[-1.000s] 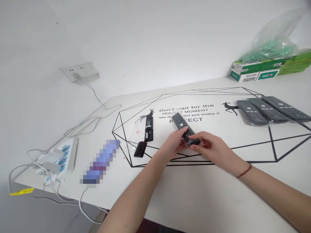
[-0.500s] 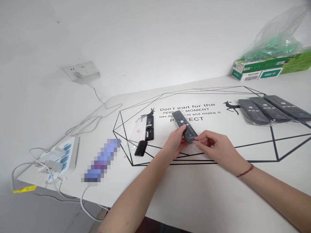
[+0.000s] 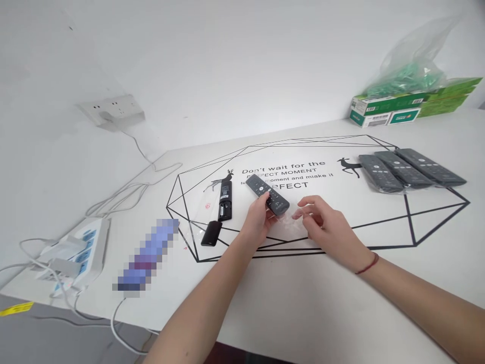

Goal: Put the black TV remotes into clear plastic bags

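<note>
My left hand (image 3: 259, 217) is closed around the lower part of a black remote control (image 3: 261, 188), thumb on its buttons, with the button side up. Clear plastic film (image 3: 290, 225) hangs crumpled at the remote's near end. Beside that film is my right hand (image 3: 322, 222), its fingers bent but apart; whether a fingertip still touches the film is hard to see. Left of the remote, a second remote (image 3: 225, 199) lies face down with its battery compartment uncovered. A black battery cover (image 3: 211, 233) rests just below it, near a flat clear sleeve (image 3: 200, 215).
Several wrapped remotes (image 3: 409, 169) lie in a row at the right. Green and white boxes (image 3: 386, 108) stand at the back right under a plastic bag (image 3: 409, 76). On the left are a power strip (image 3: 93, 258), loose cables and a blurred, pixelated item (image 3: 147, 255).
My right fingers have loosened from the pinch on the film and spread apart. The remote in my left hand has turned slightly flatter. The view has shifted a little to the right.
</note>
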The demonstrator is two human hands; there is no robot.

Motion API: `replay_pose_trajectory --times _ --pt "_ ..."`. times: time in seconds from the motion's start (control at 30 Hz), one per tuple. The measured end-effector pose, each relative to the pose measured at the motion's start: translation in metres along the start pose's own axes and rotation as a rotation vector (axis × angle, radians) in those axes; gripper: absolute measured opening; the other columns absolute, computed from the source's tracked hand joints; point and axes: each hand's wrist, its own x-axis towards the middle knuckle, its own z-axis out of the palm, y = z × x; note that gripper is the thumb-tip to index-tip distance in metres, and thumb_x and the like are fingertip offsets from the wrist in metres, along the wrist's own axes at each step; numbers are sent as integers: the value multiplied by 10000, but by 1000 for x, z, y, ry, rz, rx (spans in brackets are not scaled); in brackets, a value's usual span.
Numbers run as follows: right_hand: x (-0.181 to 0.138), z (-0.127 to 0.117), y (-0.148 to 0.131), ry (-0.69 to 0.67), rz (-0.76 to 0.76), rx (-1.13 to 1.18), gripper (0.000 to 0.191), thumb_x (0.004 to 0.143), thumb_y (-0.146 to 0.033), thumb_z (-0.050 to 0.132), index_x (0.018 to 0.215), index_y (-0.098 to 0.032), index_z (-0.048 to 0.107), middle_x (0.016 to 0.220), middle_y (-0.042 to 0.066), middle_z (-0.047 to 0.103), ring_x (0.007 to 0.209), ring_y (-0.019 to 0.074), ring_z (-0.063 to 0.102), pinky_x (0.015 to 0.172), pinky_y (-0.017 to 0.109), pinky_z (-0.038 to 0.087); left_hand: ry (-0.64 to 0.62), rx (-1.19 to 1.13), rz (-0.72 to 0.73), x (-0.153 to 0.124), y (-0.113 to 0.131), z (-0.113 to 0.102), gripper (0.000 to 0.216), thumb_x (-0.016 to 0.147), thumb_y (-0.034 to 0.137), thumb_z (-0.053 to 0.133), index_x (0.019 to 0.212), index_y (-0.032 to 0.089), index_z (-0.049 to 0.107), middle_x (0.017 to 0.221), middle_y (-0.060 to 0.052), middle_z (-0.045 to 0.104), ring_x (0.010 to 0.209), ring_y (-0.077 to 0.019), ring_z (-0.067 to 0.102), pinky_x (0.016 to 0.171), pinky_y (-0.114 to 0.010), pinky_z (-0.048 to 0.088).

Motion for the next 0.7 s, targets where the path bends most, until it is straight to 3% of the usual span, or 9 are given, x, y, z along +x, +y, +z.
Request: replay_pose_trajectory --times 0.17,0.3,0.43,0.53,0.63,0.7 --pt "2 2 0 -9 -39 -116 210 823 -295 532 1007 -258 436 816 -26 614 457 92 490 486 234 408 5 9 0 2 -2 -2 148 829 294 552 826 152 595 769 -50 633 623 -122 583 574 -236 492" --pt "2 2 1 -9 -100 -195 54 883 -296 459 912 -251 456 706 -40 576 451 99 458 483 234 372 9 16 28 2 0 -3 153 832 294 543 855 154 604 828 -60 642 637 -127 589 578 -248 499" --pt "0 1 1 -45 -120 -227 141 939 -314 351 941 -250 478 602 -43 549 476 132 474 492 247 357 34 9 41 4 3 -4 168 844 288 522 880 149 608 893 -71 649 662 -127 598 566 -240 500" --pt "0 0 -1 -34 -116 -236 158 940 -321 337 929 -246 476 621 -35 560 498 138 492 506 253 367 38 9 38 6 1 -5 189 852 300 514 883 142 611 911 -81 656 663 -124 602 567 -235 506" --pt "1 0 -2 -34 -88 -227 117 886 -328 445 970 -249 461 705 -36 582 481 119 495 511 251 389 21 15 27 7 -2 -6 208 854 325 517 882 145 615 910 -82 661 677 -128 613 578 -232 513" --pt "1 1 -2 -62 -61 -200 245 839 -333 518 1057 -254 439 809 -24 600 485 109 514 515 251 410 -10 32 24 6 -4 -5 211 845 342 534 877 149 615 904 -80 660 680 -129 613 588 -233 518"
